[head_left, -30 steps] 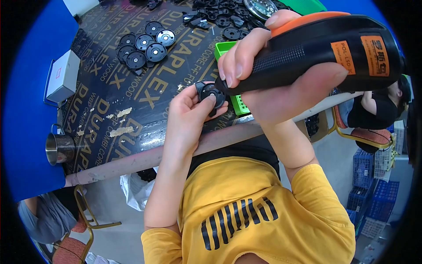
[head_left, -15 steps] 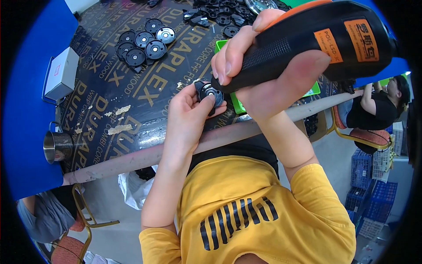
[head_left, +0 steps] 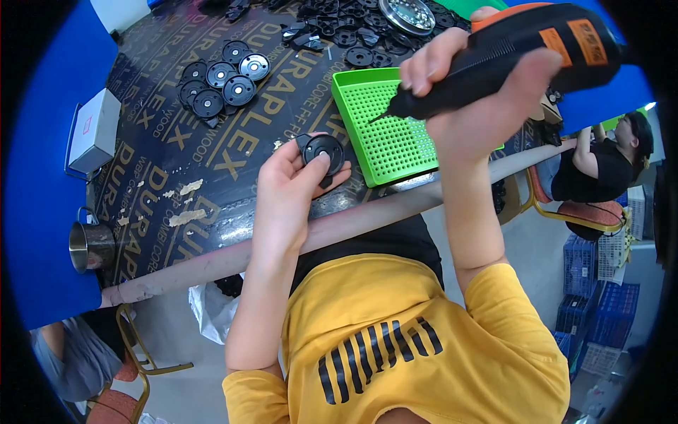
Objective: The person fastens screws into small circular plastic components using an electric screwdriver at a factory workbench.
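Note:
My left hand (head_left: 293, 177) pinches a round black plastic part (head_left: 324, 151) with a light metal centre, holding it just over the table edge with the thumb across its face. In my right hand (head_left: 470, 106) is a black and orange electric screwdriver (head_left: 522, 60), fingers wrapped round its body. Its thin bit points down left, above a green perforated tray (head_left: 392, 141), apart from the black part. A cluster of similar round black parts (head_left: 239, 90) lies on the table beyond my left hand.
Loose black parts (head_left: 346, 37) are heaped at the far side, beside a round metal dish (head_left: 407, 15) of small shiny pieces. A white box (head_left: 97, 131) and a metal cup (head_left: 92, 244) stand at the left. Another person (head_left: 600, 159) sits at the right, near stacked blue crates (head_left: 613, 314).
My right hand has drawn the screwdriver away from the black part, up and to the right, uncovering the green tray. My left hand has shifted slightly left, still holding the part.

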Demonstrator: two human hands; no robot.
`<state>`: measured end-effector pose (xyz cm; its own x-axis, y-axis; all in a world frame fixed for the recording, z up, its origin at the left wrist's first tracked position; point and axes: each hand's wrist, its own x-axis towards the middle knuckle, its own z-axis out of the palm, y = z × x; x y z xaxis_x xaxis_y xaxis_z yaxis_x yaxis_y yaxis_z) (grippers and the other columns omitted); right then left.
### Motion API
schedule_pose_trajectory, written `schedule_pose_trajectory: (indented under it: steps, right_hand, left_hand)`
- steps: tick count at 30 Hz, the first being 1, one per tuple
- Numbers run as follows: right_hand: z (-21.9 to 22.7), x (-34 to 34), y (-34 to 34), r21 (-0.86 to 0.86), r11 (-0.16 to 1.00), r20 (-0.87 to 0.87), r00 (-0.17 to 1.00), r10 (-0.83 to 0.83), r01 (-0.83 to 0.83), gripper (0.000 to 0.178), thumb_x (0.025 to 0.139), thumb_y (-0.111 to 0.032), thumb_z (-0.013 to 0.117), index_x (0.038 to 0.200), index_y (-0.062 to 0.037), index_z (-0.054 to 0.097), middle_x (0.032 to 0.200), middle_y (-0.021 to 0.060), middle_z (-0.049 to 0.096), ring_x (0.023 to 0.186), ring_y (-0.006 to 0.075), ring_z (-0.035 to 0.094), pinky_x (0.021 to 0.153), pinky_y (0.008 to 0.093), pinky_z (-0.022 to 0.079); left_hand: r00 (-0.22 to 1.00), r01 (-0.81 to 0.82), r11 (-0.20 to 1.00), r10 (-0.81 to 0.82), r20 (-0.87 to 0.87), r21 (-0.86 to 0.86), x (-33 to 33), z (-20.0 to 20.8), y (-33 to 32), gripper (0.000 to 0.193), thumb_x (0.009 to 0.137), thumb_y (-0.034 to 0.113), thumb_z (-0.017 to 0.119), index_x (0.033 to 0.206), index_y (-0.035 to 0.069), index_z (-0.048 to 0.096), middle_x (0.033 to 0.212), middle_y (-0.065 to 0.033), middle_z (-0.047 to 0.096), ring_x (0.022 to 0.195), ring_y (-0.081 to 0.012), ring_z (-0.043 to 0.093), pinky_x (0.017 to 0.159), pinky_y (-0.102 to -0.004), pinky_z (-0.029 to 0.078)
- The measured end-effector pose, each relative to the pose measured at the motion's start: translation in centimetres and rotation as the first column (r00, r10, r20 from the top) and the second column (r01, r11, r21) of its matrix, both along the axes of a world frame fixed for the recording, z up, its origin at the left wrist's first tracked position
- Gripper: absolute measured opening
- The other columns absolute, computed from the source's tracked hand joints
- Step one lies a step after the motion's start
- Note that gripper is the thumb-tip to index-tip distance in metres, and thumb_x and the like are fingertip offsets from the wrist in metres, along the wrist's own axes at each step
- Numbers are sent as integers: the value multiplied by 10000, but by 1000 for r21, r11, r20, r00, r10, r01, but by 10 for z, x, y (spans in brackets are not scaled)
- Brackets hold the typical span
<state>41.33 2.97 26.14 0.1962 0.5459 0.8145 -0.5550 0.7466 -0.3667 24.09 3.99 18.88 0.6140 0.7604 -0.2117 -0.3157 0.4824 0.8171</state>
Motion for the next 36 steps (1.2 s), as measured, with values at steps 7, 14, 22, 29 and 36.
schedule_pose_trajectory:
  steps: [7, 14, 22, 29, 36]
  right_hand:
    - [-17, 46, -18, -301, 637, 377, 702, -604, 710, 504, 841, -567, 391, 931, -71, 403, 574, 102, 493, 484, 192, 476, 513, 323, 417]
    - [-21, 46, -16, -282, 624, 366, 683, -632, 729, 461, 855, -513, 418, 931, -59, 401, 548, 113, 486, 446, 194, 472, 481, 319, 427]
    - [-21, 47, -17, -251, 609, 384, 655, -650, 752, 469, 853, -511, 428, 927, -49, 397, 541, 114, 486, 444, 191, 479, 468, 310, 430]
    - [-24, 50, -17, -265, 607, 393, 659, -641, 749, 483, 846, -529, 428, 936, -56, 396, 561, 104, 492, 458, 186, 482, 479, 309, 428]
    - [6, 23, -15, -208, 977, -116, 990, -81, 56, 625, 785, -677, 351, 904, -68, 430, 518, 56, 457, 434, 157, 457, 451, 269, 390]
  left_hand:
    - [997, 39, 999, -37, 69, -33, -2, -1, 3, 261, 896, 131, 451, 1061, -70, 477, 958, -142, 574, 868, -199, 590, 812, -346, 505]
    - [989, 4, 993, 14, 145, -120, -3, -2, 3, 306, 922, 151, 378, 1098, -88, 453, 1004, -172, 555, 913, -257, 581, 841, -397, 488]
    - [990, 41, 993, -25, 136, -109, -4, -2, 3, 310, 923, 141, 376, 1118, -92, 432, 1017, -181, 552, 931, -271, 580, 852, -395, 482]
    - [991, 38, 994, -24, 129, -105, -5, -2, 3, 316, 924, 155, 384, 1118, -89, 437, 1023, -176, 550, 933, -265, 579, 862, -387, 477]
    - [991, 46, 996, -36, 128, -76, -3, 0, 3, 281, 924, 159, 386, 1049, -83, 458, 988, -170, 563, 926, -255, 581, 866, -380, 473]
